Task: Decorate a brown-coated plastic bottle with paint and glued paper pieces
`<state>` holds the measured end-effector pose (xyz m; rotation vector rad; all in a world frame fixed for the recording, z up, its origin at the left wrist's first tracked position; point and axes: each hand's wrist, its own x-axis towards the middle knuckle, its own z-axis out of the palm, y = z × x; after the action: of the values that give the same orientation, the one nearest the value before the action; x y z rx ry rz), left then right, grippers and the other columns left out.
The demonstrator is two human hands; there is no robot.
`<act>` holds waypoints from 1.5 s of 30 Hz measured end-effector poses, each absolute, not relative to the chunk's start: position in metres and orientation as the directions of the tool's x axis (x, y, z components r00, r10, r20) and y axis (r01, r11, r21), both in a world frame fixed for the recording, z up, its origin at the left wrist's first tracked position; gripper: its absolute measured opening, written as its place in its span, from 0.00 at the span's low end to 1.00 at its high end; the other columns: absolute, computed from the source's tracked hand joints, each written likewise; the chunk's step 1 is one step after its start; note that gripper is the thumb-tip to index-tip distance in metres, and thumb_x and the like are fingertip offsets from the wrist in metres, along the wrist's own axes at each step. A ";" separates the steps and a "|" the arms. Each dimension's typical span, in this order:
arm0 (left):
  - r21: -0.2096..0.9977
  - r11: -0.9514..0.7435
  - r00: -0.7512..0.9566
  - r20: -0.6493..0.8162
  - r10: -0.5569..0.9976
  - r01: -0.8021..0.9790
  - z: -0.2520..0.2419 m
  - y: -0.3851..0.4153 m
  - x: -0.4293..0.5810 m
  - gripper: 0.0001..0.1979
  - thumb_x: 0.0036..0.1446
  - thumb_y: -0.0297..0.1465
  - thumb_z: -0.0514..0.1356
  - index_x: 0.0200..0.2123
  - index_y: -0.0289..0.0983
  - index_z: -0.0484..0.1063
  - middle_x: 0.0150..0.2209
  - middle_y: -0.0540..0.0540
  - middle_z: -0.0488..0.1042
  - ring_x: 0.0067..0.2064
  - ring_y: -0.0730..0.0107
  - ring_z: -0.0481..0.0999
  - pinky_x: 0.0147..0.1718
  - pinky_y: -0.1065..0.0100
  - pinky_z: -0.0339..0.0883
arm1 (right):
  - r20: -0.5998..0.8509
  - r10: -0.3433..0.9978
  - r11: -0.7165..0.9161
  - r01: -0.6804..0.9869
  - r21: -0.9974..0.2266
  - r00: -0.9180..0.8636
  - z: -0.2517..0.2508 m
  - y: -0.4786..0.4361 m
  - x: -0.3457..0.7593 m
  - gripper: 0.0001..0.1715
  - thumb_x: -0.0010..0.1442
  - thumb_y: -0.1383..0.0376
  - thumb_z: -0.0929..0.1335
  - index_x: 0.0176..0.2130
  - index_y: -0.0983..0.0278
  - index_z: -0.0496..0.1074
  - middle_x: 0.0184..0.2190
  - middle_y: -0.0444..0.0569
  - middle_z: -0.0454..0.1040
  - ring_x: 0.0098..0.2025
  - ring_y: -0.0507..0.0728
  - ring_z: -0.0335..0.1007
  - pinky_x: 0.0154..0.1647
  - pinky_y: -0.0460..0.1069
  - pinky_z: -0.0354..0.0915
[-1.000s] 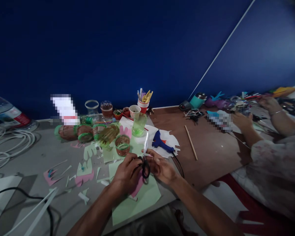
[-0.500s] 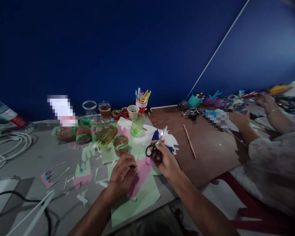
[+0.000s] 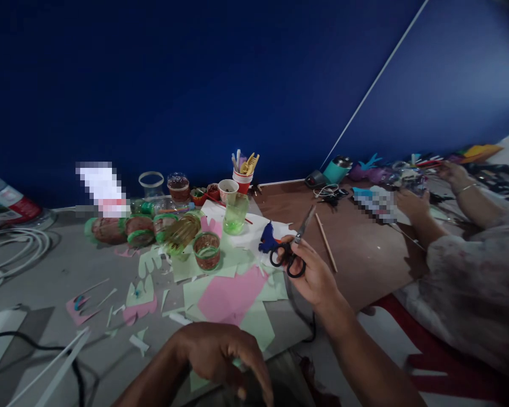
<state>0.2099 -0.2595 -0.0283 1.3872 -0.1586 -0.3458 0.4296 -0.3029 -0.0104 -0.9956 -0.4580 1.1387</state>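
Observation:
In my right hand [image 3: 316,271] is a pair of black-handled scissors [image 3: 296,247], its metal blades pointing up and away over the brown part of the table. My left hand [image 3: 224,356] hangs over the near table edge, fingers bent downward and apart, with nothing visible in them. Beyond it lies a pink paper piece [image 3: 231,295] on light green sheets [image 3: 254,322]. Behind the paper stand a small brown-wrapped cup [image 3: 207,251] and a clear green plastic cup [image 3: 235,216]. A dark blue cut piece [image 3: 267,237] lies on white paper left of the scissors.
Brown-and-green wrapped bottles [image 3: 139,230] lie at the left, near paper scraps [image 3: 139,305]. A cup of pens and plastic forks [image 3: 242,180] stands by the wall. A wooden stick [image 3: 326,243] lies right of the scissors. At the right, another person's hands [image 3: 413,203] work over materials.
My left hand has moved down and toward me, off the pink paper, and its fingers have spread. My right hand has shifted right with the scissors.

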 end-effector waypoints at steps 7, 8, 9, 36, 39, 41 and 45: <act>0.934 0.304 0.965 -0.233 0.118 0.188 -0.040 -0.256 0.208 0.20 0.45 0.47 0.67 0.32 0.34 0.76 0.26 0.50 0.69 0.26 0.76 0.66 0.28 0.72 0.61 | -0.090 0.877 0.154 -0.453 -0.878 0.472 -0.005 -0.305 0.448 0.12 0.53 0.59 0.69 0.37 0.61 0.74 0.26 0.45 0.74 0.31 0.54 0.70 0.33 0.48 0.64; 0.936 0.317 0.961 -0.216 0.174 0.153 -0.041 -0.255 0.208 0.20 0.45 0.45 0.68 0.31 0.34 0.75 0.26 0.50 0.69 0.26 0.77 0.65 0.27 0.73 0.59 | -0.082 0.876 0.156 -0.440 -0.884 0.476 -0.006 -0.305 0.451 0.13 0.53 0.59 0.69 0.38 0.61 0.74 0.26 0.44 0.73 0.30 0.53 0.69 0.33 0.48 0.63; 0.934 0.334 0.954 -0.208 0.217 0.128 -0.042 -0.255 0.209 0.19 0.44 0.45 0.69 0.31 0.34 0.73 0.27 0.51 0.68 0.26 0.78 0.63 0.26 0.74 0.58 | -0.076 0.879 0.146 -0.416 -0.898 0.472 -0.008 -0.304 0.455 0.14 0.53 0.59 0.69 0.40 0.61 0.74 0.25 0.43 0.72 0.30 0.52 0.68 0.34 0.48 0.63; 0.981 0.164 0.869 -0.172 0.464 0.107 -0.040 -0.247 0.215 0.20 0.51 0.47 0.62 0.34 0.35 0.70 0.32 0.48 0.70 0.34 0.70 0.67 0.37 0.68 0.61 | 0.336 0.846 -0.371 0.909 -0.190 0.415 -0.065 -0.311 0.509 0.19 0.58 0.52 0.66 0.42 0.61 0.76 0.36 0.53 0.72 0.43 0.63 0.61 0.43 0.54 0.53; 0.984 0.128 0.858 -0.171 0.485 0.124 -0.040 -0.246 0.216 0.19 0.53 0.46 0.61 0.34 0.35 0.71 0.31 0.48 0.71 0.33 0.70 0.67 0.35 0.68 0.61 | 0.366 0.815 -0.385 0.892 -0.235 0.448 -0.067 -0.321 0.519 0.19 0.58 0.51 0.65 0.39 0.61 0.77 0.36 0.53 0.73 0.43 0.62 0.61 0.43 0.54 0.54; 0.984 0.109 0.849 -0.175 0.498 0.138 -0.041 -0.245 0.217 0.18 0.54 0.45 0.60 0.35 0.35 0.71 0.31 0.48 0.71 0.32 0.70 0.67 0.34 0.69 0.61 | 0.367 0.814 -0.389 0.891 -0.234 0.451 -0.068 -0.329 0.525 0.19 0.58 0.51 0.65 0.39 0.61 0.77 0.36 0.53 0.73 0.43 0.62 0.62 0.44 0.54 0.55; 0.985 0.050 0.837 -0.165 0.522 0.163 -0.041 -0.245 0.218 0.14 0.56 0.41 0.59 0.36 0.35 0.71 0.32 0.48 0.72 0.33 0.70 0.68 0.35 0.68 0.62 | 0.377 0.806 -0.409 0.890 -0.203 0.456 -0.072 -0.348 0.536 0.19 0.58 0.52 0.66 0.38 0.62 0.77 0.36 0.54 0.74 0.43 0.63 0.62 0.44 0.54 0.55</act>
<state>0.2179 -0.2453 -0.0407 1.5193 0.5688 0.2964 0.5355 -0.3476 -0.0716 -2.3388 -1.4324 -0.3101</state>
